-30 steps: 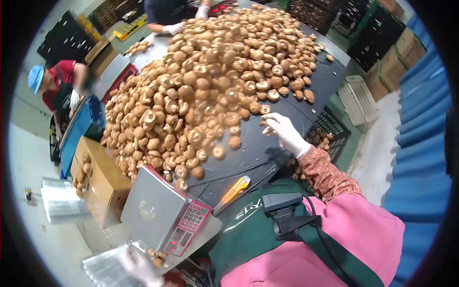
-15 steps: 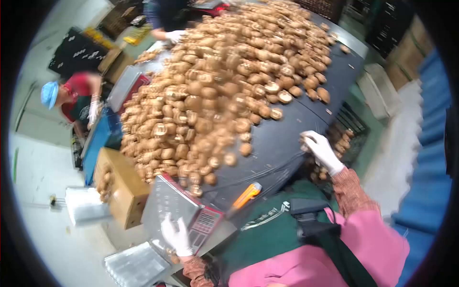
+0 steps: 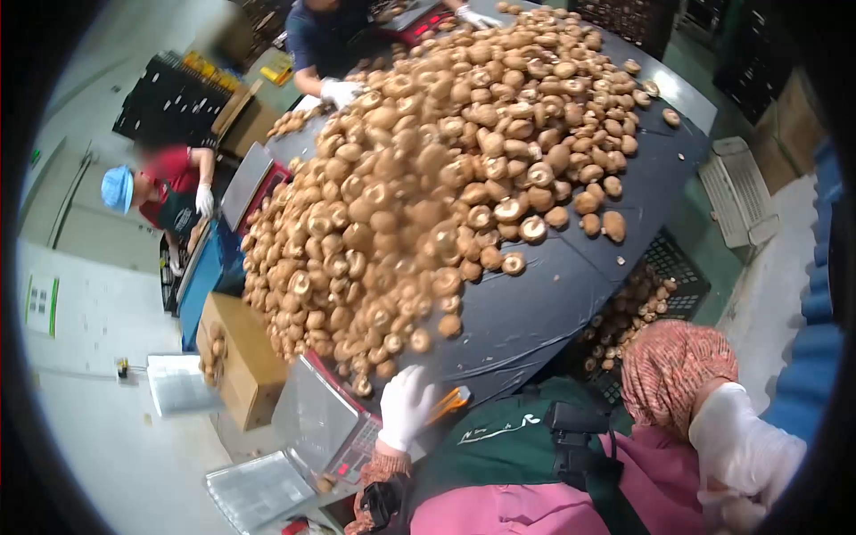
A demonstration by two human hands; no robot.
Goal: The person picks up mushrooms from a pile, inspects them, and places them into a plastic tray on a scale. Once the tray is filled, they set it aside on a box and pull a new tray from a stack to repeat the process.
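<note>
My left hand [image 3: 408,406], in a white glove, is raised beside the red-framed scale [image 3: 323,415] with nothing visible in it; its fingers point up, slightly blurred. Just right of it, the orange cutter [image 3: 450,403] lies near the table edge, partly covered by the hand. My right hand [image 3: 744,450], gloved too, is at the lower right beside my pink clothing. Its fingers are curled around something brownish, too unclear to name. Beyond both hands, a large heap of brown mushrooms [image 3: 383,218] covers much of the dark tabletop [image 3: 526,294].
Below the table's right side is a black crate [image 3: 682,285] of mushrooms. A cardboard box [image 3: 241,357] and clear trays [image 3: 259,490] are at left. Across the heap, a person [image 3: 330,45] has a gloved hand by the mushrooms; another [image 3: 174,187] in a blue cap works at far left.
My left hand has moved from over the scale rightward, near the cutter. My right hand has left the table's right edge for the lower right. The view has shifted.
</note>
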